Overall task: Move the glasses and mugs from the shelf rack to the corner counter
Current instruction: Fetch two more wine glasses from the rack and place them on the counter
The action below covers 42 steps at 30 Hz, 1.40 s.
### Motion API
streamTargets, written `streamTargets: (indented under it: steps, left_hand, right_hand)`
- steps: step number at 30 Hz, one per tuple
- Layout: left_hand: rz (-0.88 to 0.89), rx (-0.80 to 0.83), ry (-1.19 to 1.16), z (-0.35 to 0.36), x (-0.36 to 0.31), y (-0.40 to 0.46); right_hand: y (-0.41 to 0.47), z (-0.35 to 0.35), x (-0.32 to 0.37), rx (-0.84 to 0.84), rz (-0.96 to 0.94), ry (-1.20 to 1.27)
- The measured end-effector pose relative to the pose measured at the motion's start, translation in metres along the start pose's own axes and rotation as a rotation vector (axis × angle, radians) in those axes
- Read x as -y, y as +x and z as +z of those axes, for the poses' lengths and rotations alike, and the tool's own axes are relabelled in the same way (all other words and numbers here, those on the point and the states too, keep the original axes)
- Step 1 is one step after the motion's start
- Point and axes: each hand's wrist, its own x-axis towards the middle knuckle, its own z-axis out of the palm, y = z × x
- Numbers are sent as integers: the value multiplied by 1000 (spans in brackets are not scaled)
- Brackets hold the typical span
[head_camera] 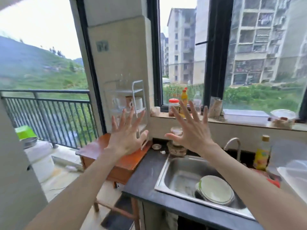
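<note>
My left hand [127,136] covers the lower part of the shelf rack [137,98], so I can't see its bottom tier. Glasses [122,80] on the top tier are washed out against the wall; can't count them. The mugs [135,102] on the middle tier are blurred, their shapes unclear. My right hand [191,130] hides most of the stacked containers [177,146] at the worktop [146,176] corner; contents unreadable. Jar [173,106] and bottle [184,97] on the sill are partly behind my fingers. The white basin [294,176] is cut off at the right edge.
</note>
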Motion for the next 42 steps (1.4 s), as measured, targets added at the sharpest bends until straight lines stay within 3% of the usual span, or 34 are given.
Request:
streamTargets:
  steps: [12,22,27,33,38,42]
  left_hand:
    - [-198,32,29,31,177,92]
    - [-157,89,-37,120,336,182]
    - [-121,69,-59,144,410,252]
    - [21,-14,-152,171,433,338]
    - [88,-39,-266,197,430,407]
    - [85,-100,-398,221,424,467]
  right_hand:
    - [200,94,112,-39,-135,145]
    - [347,202,201,-39,-139,84]
    - [420,230,213,-62,-90,42]
    - [487,264,204,-70,105,141]
    - [539,292,179,-113,105,76]
    - [587,311,160,-147,174,163]
